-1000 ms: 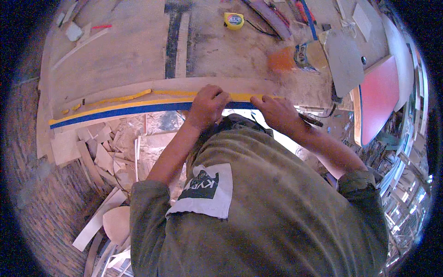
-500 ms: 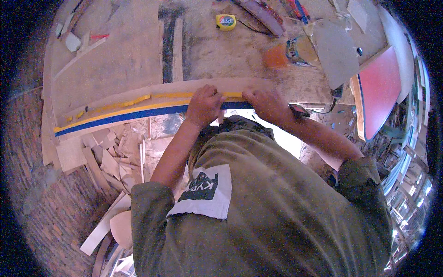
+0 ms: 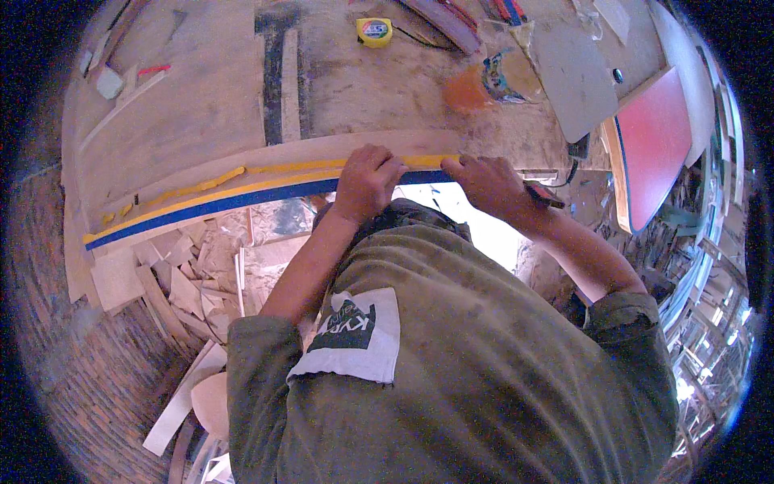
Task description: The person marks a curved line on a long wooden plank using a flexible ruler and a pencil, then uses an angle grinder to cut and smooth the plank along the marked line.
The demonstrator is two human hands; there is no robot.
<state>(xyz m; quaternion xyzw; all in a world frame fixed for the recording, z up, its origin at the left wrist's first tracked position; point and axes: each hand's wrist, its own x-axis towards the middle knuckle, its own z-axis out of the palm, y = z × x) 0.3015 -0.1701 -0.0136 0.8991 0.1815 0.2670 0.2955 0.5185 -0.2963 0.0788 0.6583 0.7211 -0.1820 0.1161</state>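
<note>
A long board (image 3: 266, 155) lies along the bench's near side, its front edge lined with a blue strip (image 3: 211, 205) and a yellow band (image 3: 278, 184). My left hand (image 3: 367, 182) is curled over this edge, fingers bent onto the strip. Farther right along the same edge, my right hand (image 3: 488, 187) is closed, with its thumb and fingertips at the yellow band. A slim dark tool with some red (image 3: 545, 195) sticks out behind my right hand near the wrist. Its working end is hidden in the fingers, so its kind cannot be told.
A yellow tape measure (image 3: 374, 32) lies on the dusty bench beyond the board. Right of it are an orange-and-clear plastic bag (image 3: 484, 81), a grey flat panel (image 3: 574, 89) and a red-faced board (image 3: 655, 149). Wood offcuts (image 3: 181, 282) litter the floor at left.
Both hands have slid right along the board's edge, the right one farther, widening the gap between them. The whole view has shifted slightly, so bench items appear farther left.
</note>
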